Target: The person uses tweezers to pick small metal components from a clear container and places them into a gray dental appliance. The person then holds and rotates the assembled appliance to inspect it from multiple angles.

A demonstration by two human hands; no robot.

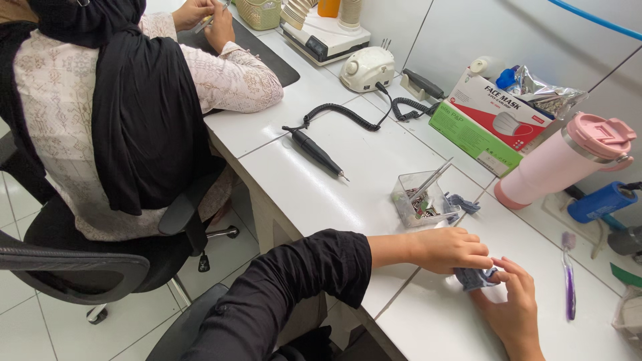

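My left hand reaches in from the left in a black sleeve and pinches a small grey-blue cloth against the white countertop. My right hand comes up from below and holds the same cloth with its fingertips. What is wrapped inside the cloth is hidden. Just behind my hands stands a small clear plastic box of metal tools, with a second scrap of grey-blue cloth beside it.
A black rotary handpiece with coiled cord lies mid-counter, its white control unit behind. A pink tumbler, mask boxes and a purple toothbrush sit right. A co-worker in an office chair works at left.
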